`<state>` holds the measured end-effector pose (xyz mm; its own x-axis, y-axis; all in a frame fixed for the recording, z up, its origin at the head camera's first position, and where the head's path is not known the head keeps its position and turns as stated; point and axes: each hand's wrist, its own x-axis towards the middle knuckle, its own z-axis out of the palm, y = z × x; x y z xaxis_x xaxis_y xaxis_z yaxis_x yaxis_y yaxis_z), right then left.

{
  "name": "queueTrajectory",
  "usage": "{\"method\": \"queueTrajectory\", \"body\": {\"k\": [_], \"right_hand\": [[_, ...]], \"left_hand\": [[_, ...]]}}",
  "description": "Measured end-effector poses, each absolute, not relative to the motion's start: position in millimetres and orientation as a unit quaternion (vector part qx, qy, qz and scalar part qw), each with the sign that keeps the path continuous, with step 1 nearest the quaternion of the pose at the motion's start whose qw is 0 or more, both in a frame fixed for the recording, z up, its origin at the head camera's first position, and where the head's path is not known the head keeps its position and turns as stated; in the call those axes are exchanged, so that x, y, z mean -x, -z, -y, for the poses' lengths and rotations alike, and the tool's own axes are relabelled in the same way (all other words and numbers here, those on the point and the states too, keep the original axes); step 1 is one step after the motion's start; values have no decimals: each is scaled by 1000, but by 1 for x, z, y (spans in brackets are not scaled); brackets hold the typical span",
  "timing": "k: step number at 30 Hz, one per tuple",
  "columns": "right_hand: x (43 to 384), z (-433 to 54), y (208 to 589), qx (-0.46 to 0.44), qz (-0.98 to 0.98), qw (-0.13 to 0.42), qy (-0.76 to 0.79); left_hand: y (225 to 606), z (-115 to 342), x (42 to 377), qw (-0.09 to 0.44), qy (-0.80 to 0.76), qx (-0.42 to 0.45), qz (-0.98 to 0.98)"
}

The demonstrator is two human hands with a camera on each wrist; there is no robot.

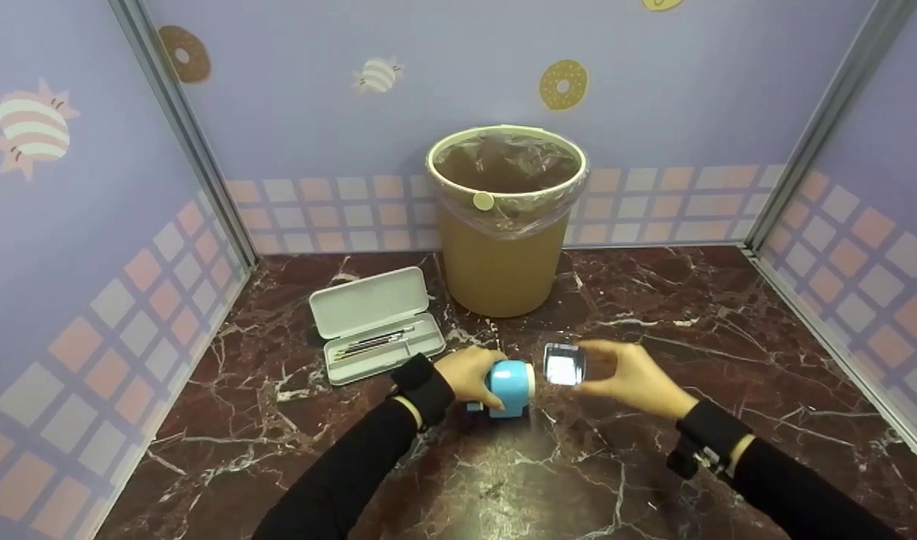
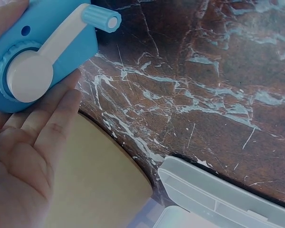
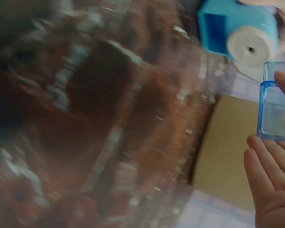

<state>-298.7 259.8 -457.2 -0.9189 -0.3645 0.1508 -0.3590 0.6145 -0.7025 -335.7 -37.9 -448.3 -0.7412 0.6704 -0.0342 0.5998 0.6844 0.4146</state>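
Observation:
A blue hand-crank pencil sharpener (image 1: 509, 381) is held low over the marble table. My left hand (image 1: 470, 373) grips its body, the thumb on the near side. In the left wrist view, the white crank (image 2: 30, 76) with its ribbed blue knob points away from the palm. The sharpener's round white front (image 3: 251, 46) and a dark rectangular slot show in the right wrist view. Just right of the sharpener, my right hand (image 1: 638, 375) pinches a clear plastic shavings drawer (image 1: 564, 365) between thumb and fingertips, apart from the body.
Behind the hands stands a tan trash bin (image 1: 500, 274) lined with a clear bag. Left of it an open pale pencil case (image 1: 368, 300) holds several pencils (image 1: 372, 342). Patterned partition walls (image 1: 316, 127) enclose the marble table (image 1: 226, 427) at the back and sides.

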Motion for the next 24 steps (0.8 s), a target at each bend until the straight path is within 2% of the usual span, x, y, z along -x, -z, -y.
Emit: {"method": "queueTrajectory", "body": {"k": [9, 24], "right_hand": [[300, -259, 487, 229, -891, 80, 384], [314, -238, 502, 239, -873, 109, 411]], "left_hand": [[444, 37, 334, 92, -178, -349, -915], [444, 37, 334, 94, -182, -345, -916]]}}
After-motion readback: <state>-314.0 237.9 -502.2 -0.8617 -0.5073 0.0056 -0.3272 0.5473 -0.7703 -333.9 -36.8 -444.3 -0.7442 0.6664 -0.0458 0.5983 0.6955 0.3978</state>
